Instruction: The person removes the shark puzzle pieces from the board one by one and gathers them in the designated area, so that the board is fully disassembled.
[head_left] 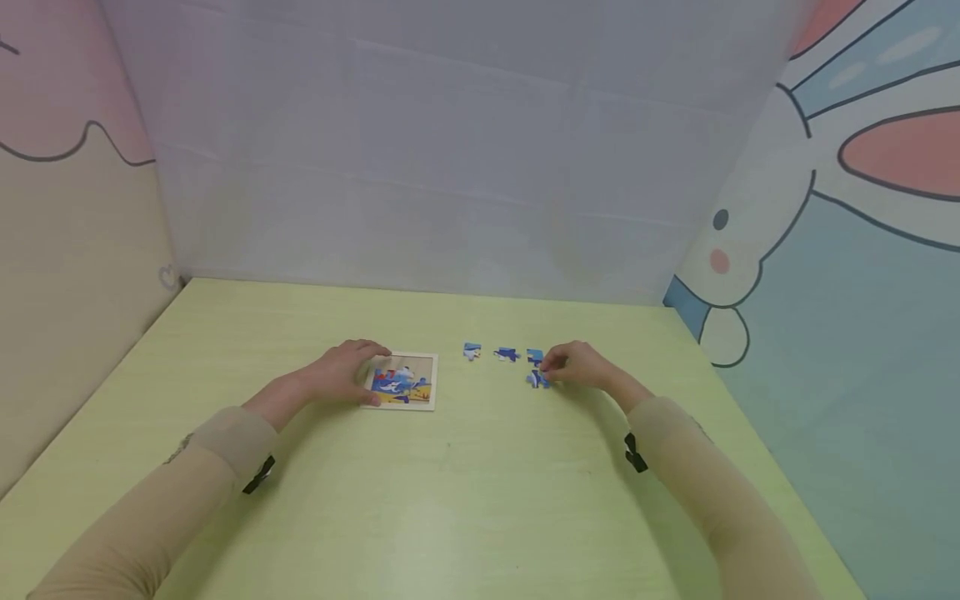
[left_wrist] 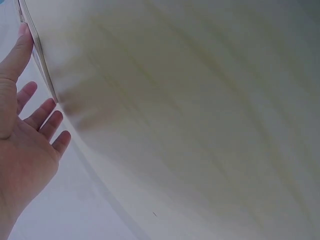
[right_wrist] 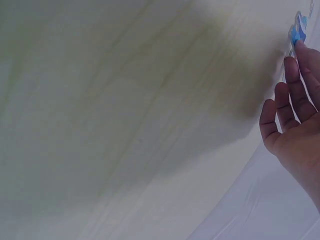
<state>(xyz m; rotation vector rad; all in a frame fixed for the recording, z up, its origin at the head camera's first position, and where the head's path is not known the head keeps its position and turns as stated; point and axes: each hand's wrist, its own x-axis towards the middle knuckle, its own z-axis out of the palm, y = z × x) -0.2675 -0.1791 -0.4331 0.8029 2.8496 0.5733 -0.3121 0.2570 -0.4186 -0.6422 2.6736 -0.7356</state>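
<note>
A small jigsaw puzzle tray (head_left: 433,383) with a pale frame lies on the table, its picture partly filled with blue, white and yellow pieces. My left hand (head_left: 341,372) spans the tray's left side, thumb at the near corner and fingers at the far one. Only the tray's edge (left_wrist: 44,62) shows in the left wrist view, beside the thumb. With thumb and fingertips, my right hand (head_left: 579,367) pinches a blue and white puzzle piece (head_left: 537,379). That same piece (right_wrist: 298,30) appears tilted in the right wrist view. Just behind it lies another blue piece (head_left: 534,356), partly hidden by the fingers.
Between the tray and my right hand lie two loose pieces, a light blue and white one (head_left: 472,351) and a dark blue one (head_left: 507,354). The pale yellow table (head_left: 450,500) ends at a white sheet (head_left: 450,167). Printed panels stand on both sides.
</note>
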